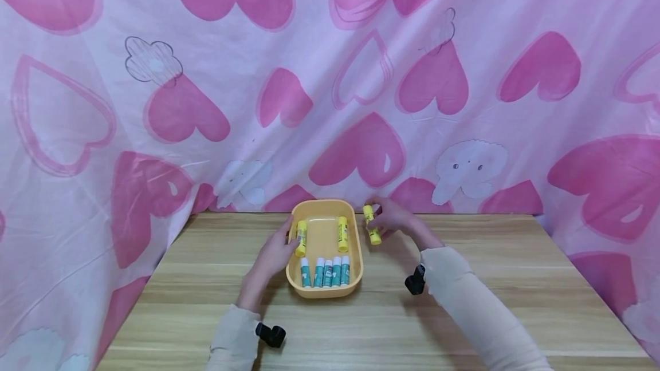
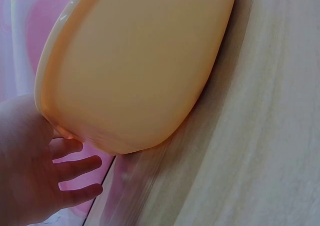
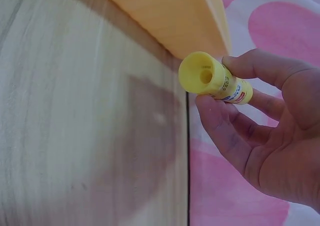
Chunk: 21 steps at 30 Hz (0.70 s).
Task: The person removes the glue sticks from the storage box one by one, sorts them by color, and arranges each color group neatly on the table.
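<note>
Yellow tube (image 3: 220,85) is pinched between the thumb and fingers of the right hand (image 1: 390,217), just beyond the tray's right rim, right of centre in the frame. A wood-grained table (image 1: 180,291) is backed and flanked by a pink cloth (image 1: 330,73) printed with hearts. The orange tray (image 1: 321,236) is gripped at its left rim by the left hand (image 1: 275,251), thumb inside, other fingers spread outside. The table's far edge is met by the cloth just behind the tray; a narrow gap is left between tube and rim, with broader wood at lower left and lower right. Two yellow tubes (image 1: 342,234) and five teal, white-capped tubes (image 1: 328,273) are held in the tray. Blue and red label print is seen on the pinched tube, too small to be read.
</note>
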Tool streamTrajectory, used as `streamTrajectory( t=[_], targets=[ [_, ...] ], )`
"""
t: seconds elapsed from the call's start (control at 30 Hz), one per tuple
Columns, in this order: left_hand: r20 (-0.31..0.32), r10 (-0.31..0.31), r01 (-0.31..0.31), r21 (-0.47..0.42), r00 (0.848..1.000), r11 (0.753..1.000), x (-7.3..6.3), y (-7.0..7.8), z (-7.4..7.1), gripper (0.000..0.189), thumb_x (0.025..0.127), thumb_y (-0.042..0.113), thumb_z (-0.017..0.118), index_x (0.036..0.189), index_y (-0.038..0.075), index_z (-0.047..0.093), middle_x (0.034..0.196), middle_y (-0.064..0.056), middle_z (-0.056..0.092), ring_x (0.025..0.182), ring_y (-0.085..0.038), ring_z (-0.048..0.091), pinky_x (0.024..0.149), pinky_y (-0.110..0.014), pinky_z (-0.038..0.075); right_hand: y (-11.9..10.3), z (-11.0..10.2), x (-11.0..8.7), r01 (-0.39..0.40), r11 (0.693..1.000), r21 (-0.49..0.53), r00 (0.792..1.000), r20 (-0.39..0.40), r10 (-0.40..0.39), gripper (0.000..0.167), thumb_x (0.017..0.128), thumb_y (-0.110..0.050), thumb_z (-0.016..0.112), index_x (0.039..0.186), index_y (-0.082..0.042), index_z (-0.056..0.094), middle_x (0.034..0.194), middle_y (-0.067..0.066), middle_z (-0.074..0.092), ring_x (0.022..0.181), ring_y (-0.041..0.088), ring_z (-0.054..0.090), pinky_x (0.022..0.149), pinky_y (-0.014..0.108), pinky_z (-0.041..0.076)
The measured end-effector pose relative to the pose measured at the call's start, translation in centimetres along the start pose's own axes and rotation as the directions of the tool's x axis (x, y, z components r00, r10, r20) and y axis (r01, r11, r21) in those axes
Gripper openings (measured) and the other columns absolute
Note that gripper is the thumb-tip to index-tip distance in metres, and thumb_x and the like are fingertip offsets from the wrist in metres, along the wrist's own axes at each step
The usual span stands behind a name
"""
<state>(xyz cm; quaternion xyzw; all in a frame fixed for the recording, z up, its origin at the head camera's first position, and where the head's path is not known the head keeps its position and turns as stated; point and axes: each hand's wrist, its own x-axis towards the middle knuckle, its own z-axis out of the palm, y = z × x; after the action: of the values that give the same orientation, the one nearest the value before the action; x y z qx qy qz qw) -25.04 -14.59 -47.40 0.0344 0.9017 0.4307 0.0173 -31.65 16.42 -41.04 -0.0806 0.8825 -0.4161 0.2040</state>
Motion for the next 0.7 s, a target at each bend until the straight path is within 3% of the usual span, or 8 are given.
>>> streamTrajectory(
  t=[0.27,0.7],
  targets=[
    [0.012,-0.033,0.033,-0.005,0.999,0.999,0.1,0.1,0.0,0.068,0.102,0.023,0.050,0.160,0.016,0.017,0.164,-0.006,0.026,0.148,-0.028,0.032,0.119,-0.050,0.031,0.9,0.4,0.3,-0.032,0.999,-0.038,0.999,-0.014,0.032,0.059,0.084,-0.013,0.075,0.137,-0.013,0.049,0.117,0.017,0.055,0.087,0.026,0.064,0.069,0.039,0.063],
    [0.005,-0.021,0.021,-0.004,1.000,1.000,0.1,0.0,0.1,0.068,0.102,0.022,0.051,0.160,0.016,0.018,0.164,-0.007,0.026,0.149,-0.029,0.031,0.120,-0.050,0.030,2.2,1.3,0.8,-0.090,0.993,-0.074,0.996,-0.016,0.089,0.068,0.083,-0.011,0.075,0.144,-0.010,0.046,0.118,0.017,0.056,0.087,0.025,0.063,0.073,0.041,0.062]
  ],
)
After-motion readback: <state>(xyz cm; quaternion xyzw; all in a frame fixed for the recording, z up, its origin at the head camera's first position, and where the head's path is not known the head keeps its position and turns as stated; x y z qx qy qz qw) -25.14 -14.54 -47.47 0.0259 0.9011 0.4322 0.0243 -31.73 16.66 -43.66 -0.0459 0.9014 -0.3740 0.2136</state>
